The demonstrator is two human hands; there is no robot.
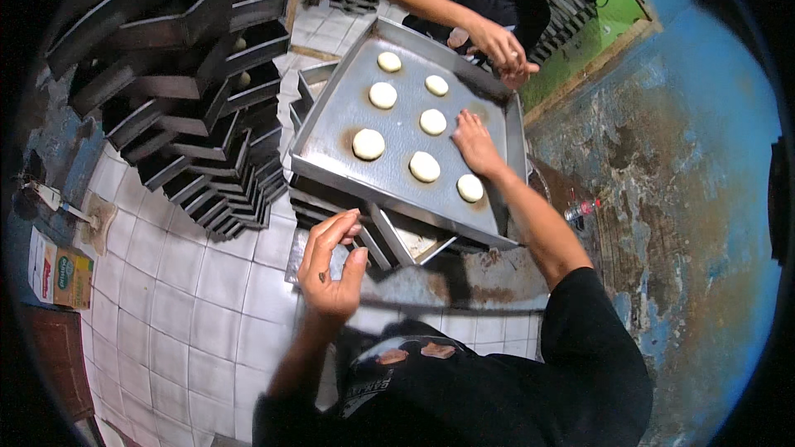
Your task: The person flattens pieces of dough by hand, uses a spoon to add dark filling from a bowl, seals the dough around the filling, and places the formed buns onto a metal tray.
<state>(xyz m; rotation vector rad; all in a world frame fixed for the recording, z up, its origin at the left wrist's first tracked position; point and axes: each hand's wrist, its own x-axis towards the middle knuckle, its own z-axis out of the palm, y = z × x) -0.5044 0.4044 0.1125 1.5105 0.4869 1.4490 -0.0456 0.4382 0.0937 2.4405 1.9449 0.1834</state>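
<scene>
Shallow metal tray (402, 134) on a stack of trays (391, 230), seven pale dough rounds (432, 122) spaced inside it, right hand (476, 145) low over its floor, any hold unclear, left hand (331, 269) loosely curled and empty

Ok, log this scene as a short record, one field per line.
Tray: metal, raised rim
Dough: seven pale rounds visible, spaced apart
Left hand: raised near the tray's near side, nothing visible in it
Right hand: over the tray, palm hidden
Co-worker's hands: near the far right corner
Left side: stacked trays
</scene>
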